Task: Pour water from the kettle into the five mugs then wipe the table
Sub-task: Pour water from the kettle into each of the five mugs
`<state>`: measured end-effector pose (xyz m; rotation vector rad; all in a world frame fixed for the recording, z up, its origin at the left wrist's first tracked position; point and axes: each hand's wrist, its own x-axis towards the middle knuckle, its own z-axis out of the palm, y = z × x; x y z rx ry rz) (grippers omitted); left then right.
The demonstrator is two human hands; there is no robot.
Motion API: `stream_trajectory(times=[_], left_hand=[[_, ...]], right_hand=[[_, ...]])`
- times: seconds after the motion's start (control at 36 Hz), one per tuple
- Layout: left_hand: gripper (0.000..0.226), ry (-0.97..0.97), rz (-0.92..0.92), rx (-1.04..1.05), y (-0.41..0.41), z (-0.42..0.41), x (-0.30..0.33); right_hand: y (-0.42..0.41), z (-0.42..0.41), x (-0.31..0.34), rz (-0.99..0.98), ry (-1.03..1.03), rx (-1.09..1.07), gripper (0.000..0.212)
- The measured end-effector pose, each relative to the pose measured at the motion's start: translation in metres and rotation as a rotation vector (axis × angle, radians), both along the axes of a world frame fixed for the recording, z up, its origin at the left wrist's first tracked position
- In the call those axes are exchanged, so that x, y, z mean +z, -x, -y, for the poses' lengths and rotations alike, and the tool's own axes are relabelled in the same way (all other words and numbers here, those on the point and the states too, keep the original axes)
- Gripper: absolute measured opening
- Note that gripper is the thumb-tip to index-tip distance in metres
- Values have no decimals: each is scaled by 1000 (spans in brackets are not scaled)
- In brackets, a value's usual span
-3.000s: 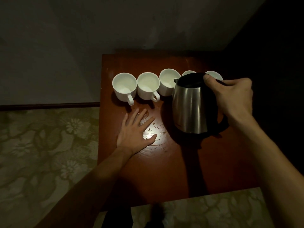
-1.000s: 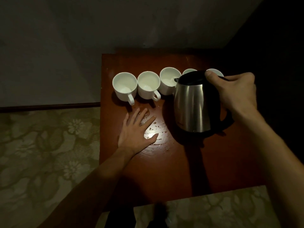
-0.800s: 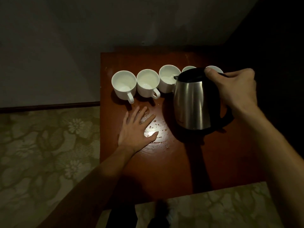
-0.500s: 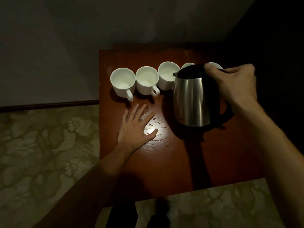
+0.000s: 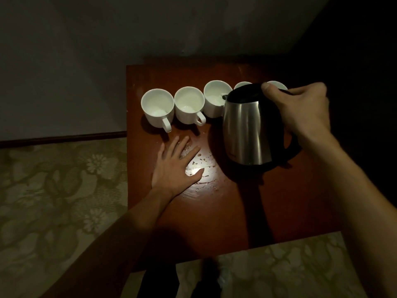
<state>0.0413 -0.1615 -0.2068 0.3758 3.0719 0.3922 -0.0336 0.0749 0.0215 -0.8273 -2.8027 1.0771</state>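
Several white mugs stand in a row at the back of the red-brown table [image 5: 225, 222]: the leftmost mug [image 5: 158, 107], a second mug [image 5: 189, 105], a third mug [image 5: 214, 98], and two more partly hidden behind the kettle. My right hand [image 5: 300, 112] grips the handle of the steel kettle [image 5: 249, 130], held tilted with its spout over the third mug. Flat on the table in front of the mugs lies my left hand [image 5: 175, 164], fingers spread. Water droplets [image 5: 202, 160] glisten beside it.
The table stands against a grey wall [image 5: 107, 50]. Patterned floor covering [image 5: 53, 190] spreads to the left and in front. My legs [image 5: 178, 280] show below the table's near edge. The far right is dark.
The kettle has stayed tipped at the third mug and shifted only slightly. My left hand has kept its place on the table. The view has drifted a little.
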Motion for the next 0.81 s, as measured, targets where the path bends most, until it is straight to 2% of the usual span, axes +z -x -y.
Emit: stream_trajectory(times=[0.11,0.19,0.28,0.31,0.64,0.81], left_hand=[[73,-2,-8,0,0,0,0],[73,-2,-7,-2,0,0,0],[74,0,-7,-1,1,0,1],[74,-3,-9,-1,1,0,1],[72,-38,-41,5,-1,0,0],[72,-35,-30,5,0,0,1]], right_hand=[[0,0,0,-12,7,-11,108],[-1,0,0,-16,9,-4,101],[2,-4,-4,-39,11,-12,129],[4,-6,-6,-38,12,-7,131],[3,-4,-2,-45,-15,-2,78],[3,0,2,-32,-12,-13,89]])
